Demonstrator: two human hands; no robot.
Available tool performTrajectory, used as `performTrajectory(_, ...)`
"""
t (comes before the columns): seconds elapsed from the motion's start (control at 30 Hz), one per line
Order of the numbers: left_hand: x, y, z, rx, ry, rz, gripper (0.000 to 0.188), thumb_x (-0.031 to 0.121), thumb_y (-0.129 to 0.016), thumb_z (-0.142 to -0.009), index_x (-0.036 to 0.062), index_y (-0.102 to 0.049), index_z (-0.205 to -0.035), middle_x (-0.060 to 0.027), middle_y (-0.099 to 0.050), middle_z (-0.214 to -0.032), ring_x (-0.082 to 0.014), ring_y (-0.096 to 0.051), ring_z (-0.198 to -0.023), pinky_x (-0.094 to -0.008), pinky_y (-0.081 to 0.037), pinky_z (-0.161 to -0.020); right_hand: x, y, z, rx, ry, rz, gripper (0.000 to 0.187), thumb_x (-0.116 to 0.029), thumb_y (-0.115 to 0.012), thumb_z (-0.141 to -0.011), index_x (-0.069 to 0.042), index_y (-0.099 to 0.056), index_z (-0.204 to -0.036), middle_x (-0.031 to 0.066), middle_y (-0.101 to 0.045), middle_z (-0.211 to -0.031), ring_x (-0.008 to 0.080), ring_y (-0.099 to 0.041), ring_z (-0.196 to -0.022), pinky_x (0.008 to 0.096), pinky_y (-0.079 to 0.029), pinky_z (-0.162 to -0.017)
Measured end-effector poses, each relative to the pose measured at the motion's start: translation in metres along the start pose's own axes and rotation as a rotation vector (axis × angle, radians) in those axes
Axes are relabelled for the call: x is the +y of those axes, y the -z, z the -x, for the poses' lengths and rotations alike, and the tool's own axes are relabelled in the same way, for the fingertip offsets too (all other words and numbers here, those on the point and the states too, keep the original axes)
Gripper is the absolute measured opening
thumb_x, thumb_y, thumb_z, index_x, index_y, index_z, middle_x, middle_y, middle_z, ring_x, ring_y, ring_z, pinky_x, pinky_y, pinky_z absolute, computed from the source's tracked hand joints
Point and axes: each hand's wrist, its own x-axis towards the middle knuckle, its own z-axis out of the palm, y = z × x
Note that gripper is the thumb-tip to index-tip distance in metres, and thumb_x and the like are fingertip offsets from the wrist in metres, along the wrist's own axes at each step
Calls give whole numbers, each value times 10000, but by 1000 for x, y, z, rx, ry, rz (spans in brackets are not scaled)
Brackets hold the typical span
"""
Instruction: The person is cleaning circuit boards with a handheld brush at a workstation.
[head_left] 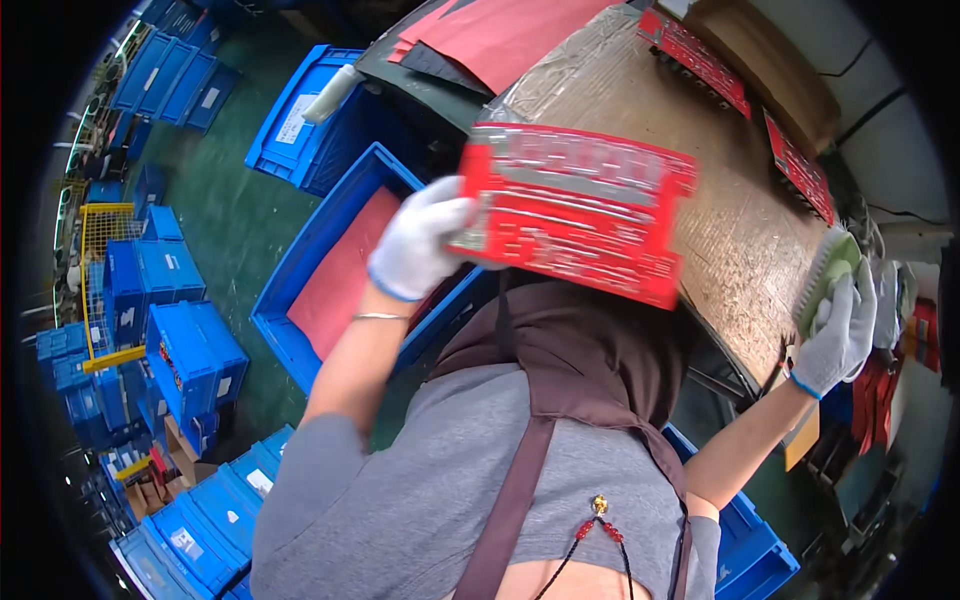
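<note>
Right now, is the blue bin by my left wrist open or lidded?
The blue bin is open: no lid covers its visible part, and a pink sheet shows inside.

Place: electronics assembly workshop
Work: red printed circuit boards [580, 215]
Bench [740, 190]: scuffed wooden top
Floor [218, 212]: green, stacked blue plastic crates [168, 270]
Clothing: white gloves [412, 240], brown apron [600, 345]

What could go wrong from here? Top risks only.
1. Slip: the left hand grips the red circuit board only near one end, so it might tip or drop.
2. Knock: the green brush in the right hand appears close to the rightmost board on the table, and could bump it.
</note>
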Motion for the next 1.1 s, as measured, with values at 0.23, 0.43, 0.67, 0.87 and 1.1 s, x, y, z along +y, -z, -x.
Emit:
performTrajectory(0.23,99,155,122,803,-63,-646,374,224,-573,-916,-39,-650,-1170,-166,-745,-1009,-229,-744,-745,-358,-612,-591,-2,-14,6,-127,-22,-20,346,-76,-658,-1000,-9,-649,-1339,-22,-668,-936,-44,-408,-624,112,-285,-543)
performTrajectory(0.43,56,235,30,746,459,-2099,321,200,-539,-866,14,-756,-1015,-251,-714,-1132,-420,-696,-1041,-493,-548,-951,-6,-27,21,-200,-16,82,368,-87,-645,-1011,-7,-630,-1370,-43,-655,-932,-48,-412,-646,105,-296,-575)
performTrajectory(0.67,-7,260,-45,600,589,-2172,271,145,-559,-947,50,-780,-1072,-218,-737,-1133,-366,-729,-1060,-471,-598,-883,-20,-19,36,-192,-14,261,375,-57,-626,-1012,-16,-624,-1385,-38,-624,-936,-35,-388,-652,129,-264,-572)
performTrajectory(0.87,-120,242,-57,713,511,-2068,645,366,-699,-877,60,-493,-1406,-206,-514,-1368,-352,-554,-1242,-526,-463,-1022,-8,-24,42,-262,-71,247,378,-72,-625,-1013,-18,-621,-1387,-21,-627,-986,-29,-404,-684,132,-276,-587)
performTrajectory(1.1,-148,242,27,723,431,-1941,683,368,-710,-844,76,-508,-1428,-170,-544,-1261,-357,-568,-1162,-509,-473,-975,1,-22,51,-245,-86,313,385,-88,-620,-1021,-12,-607,-1398,-39,-653,-983,-50,-391,-637,117,-266,-555)
